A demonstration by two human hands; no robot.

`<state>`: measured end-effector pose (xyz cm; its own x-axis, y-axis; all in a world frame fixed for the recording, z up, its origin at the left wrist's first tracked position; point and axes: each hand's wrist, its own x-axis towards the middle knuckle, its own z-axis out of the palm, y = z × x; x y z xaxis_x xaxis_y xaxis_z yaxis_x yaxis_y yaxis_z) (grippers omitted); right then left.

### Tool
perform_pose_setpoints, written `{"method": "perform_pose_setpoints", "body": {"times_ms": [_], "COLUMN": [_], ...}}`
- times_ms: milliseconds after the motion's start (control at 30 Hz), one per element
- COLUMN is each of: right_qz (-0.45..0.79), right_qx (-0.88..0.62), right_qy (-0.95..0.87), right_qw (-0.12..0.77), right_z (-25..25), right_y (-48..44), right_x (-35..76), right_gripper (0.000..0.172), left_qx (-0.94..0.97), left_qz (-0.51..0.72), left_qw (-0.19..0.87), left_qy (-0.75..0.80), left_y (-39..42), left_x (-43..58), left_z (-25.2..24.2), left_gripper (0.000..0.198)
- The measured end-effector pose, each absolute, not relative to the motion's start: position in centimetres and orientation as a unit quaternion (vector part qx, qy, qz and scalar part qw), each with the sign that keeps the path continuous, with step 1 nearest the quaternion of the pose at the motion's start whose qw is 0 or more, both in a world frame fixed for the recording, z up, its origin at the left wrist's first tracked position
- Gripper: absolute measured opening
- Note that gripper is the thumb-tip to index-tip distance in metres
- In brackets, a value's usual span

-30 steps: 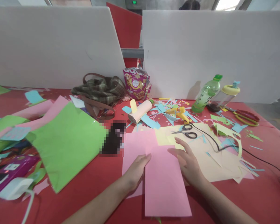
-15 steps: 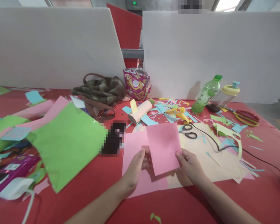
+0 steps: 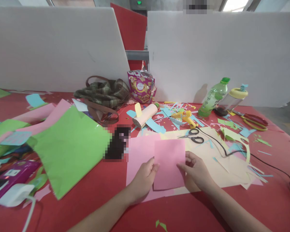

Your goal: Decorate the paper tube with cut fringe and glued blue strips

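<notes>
A small pink sheet of paper (image 3: 169,164) is held up between my hands, above a larger pink sheet (image 3: 140,149) and a cream sheet (image 3: 215,170) on the red table. My left hand (image 3: 146,175) pinches its left edge, fingertips partly behind it. On the right edge my right hand (image 3: 195,169) grips it, thumb on the front face and fingers at the side and behind. Black-handled scissors (image 3: 195,137) lie just beyond the sheet. Farther back rests a paper tube with blue and yellow pieces (image 3: 147,115), beside a yellow glue gun (image 3: 187,117).
Green paper (image 3: 72,148) spreads at the left, near a blurred-out dark object (image 3: 117,143) and a purple device (image 3: 15,175). At the back stand a plaid bag (image 3: 106,93), a snack bag (image 3: 142,86), a green bottle (image 3: 213,98) and a clear cup (image 3: 232,101). A black cord (image 3: 263,158) runs right.
The small pink sheet has come down toward me and straightened from its tilt. My left hand, previously beside it, now grips its left edge. The scissors' blades have come into view.
</notes>
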<state>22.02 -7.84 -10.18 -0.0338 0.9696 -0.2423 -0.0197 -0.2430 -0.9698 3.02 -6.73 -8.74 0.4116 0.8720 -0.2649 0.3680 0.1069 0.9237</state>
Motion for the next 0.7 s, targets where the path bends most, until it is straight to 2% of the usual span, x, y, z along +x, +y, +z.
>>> {"method": "perform_pose_setpoints", "body": {"times_ms": [67, 133, 200, 333, 400, 500, 700], "right_qz": [0.530, 0.472, 0.443, 0.483, 0.479, 0.446, 0.421], "right_qx": [-0.587, -0.627, -0.638, -0.597, -0.608, -0.641, -0.639], "right_qy": [-0.440, -0.454, -0.467, -0.456, -0.440, -0.424, -0.431], "right_qw": [0.426, 0.421, 0.422, 0.449, 0.455, 0.459, 0.478], "right_z": [-10.53, -10.60, -10.41, -9.90, -9.85, -9.92, -9.70], "right_y": [-7.86, -7.89, -7.89, -7.76, -7.71, -7.66, -7.55], "right_x": [22.23, 22.35, 22.37, 22.32, 22.33, 22.39, 22.59], "right_gripper": [0.017, 0.030, 0.034, 0.017, 0.018, 0.032, 0.023], "left_qx": [0.642, 0.650, 0.654, 0.660, 0.667, 0.676, 0.696], "left_qz": [0.219, 0.215, 0.206, 0.197, 0.189, 0.178, 0.172], "left_qw": [0.551, 0.540, 0.538, 0.551, 0.551, 0.543, 0.525], "left_qy": [0.486, 0.489, 0.491, 0.472, 0.465, 0.465, 0.458], "left_y": [-6.85, -6.87, -6.84, -6.79, -6.82, -6.90, -6.96], "left_x": [3.08, 3.13, 3.17, 3.15, 3.10, 3.04, 3.11], "left_z": [-8.59, -8.44, -8.39, -8.61, -8.83, -9.14, -8.78], "left_gripper": [0.028, 0.027, 0.027, 0.027, 0.026, 0.027, 0.027]}}
